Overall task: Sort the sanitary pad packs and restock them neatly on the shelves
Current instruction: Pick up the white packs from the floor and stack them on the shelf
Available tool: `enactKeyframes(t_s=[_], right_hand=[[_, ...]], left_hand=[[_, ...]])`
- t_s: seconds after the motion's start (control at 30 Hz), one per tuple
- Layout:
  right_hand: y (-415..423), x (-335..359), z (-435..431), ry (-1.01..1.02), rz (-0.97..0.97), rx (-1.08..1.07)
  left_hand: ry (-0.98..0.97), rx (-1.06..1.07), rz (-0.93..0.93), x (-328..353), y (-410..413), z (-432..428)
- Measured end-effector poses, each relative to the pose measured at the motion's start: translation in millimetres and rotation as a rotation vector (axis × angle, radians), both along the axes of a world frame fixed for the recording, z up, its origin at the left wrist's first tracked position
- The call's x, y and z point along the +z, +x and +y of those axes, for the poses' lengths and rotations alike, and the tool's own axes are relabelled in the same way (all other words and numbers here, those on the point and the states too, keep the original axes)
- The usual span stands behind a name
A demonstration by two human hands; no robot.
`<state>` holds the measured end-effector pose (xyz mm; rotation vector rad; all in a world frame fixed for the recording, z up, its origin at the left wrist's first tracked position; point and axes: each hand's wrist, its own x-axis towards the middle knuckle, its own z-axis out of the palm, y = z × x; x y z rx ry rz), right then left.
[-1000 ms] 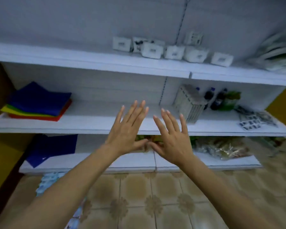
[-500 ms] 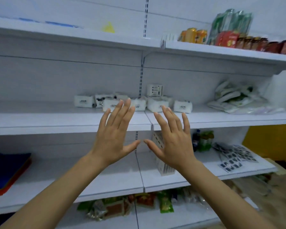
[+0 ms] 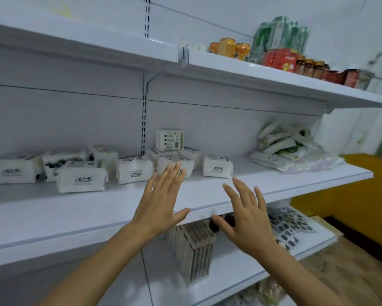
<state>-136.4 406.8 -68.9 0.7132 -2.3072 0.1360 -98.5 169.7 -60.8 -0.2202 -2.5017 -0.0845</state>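
Packs of sanitary pads, white with dark lettering, lie in a loose, uneven row along the middle shelf, from the left edge of the frame to just right of centre. Some lean on or overlap each other, and one pack stands upright on top of the cluster at centre, against the back panel. Both hands are raised in front of that shelf's edge, fingers straight and spread, holding nothing. The left hand is at centre frame, and its fingertips overlap the packs in view; whether they touch cannot be told. The right hand is just to its right, clear of the packs. At the right end of the same shelf lies a heap of white-and-green bags. On the top shelf, upper right, stand orange cans, green bottles, a red box and a row of jars. Below the hands, a ribbed box stands on the lower shelf beside scattered sheets.
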Motion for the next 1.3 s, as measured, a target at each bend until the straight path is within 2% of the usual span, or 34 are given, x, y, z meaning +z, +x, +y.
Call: enactKeyframes(t_s=[0.2, 0.37, 0.57, 0.7, 0.83, 0.9, 1.0, 1.07, 1.17, 1.3], right_hand=[[-71, -9, 15, -0.044, -0.088, -0.034], [-146, -1, 15, -0.046, -0.108, 0.038], [-231, 13, 10, 0.034, -0.119, 0.174], [-268, 22, -2, 0.067, -0.089, 0.268], [-290, 43, -27, -0.021, -0.051, 0.433], [-298, 54, -41, 0.027, -0.219, 0.413], [-311, 50, -57, 0.230, -0.506, 0.280], [-318, 39, -59, 0.266, -0.643, 0.255], [-319, 31, -59, 0.261, -0.627, 0.248], [-322, 31, -55, 0.218, -0.619, 0.279]], left_hand=[[-0.029, -0.031, -0.124, -2, -74, 20], [-0.049, 0.032, -0.115, 3, -136, 40], [-0.019, 0.292, -0.036, 13, -204, 33], [-0.037, 0.646, -0.214, -14, -214, 23], [-0.042, 0.707, -0.251, -19, -215, 25], [-0.038, 0.730, -0.273, -14, -215, 27], [-0.040, 0.720, -0.325, -2, -215, 30], [-0.070, 0.703, -0.362, 8, -217, 32], [-0.044, 0.687, -0.447, 30, -223, 25], [0.199, 0.621, -0.400, 35, -227, 3]])
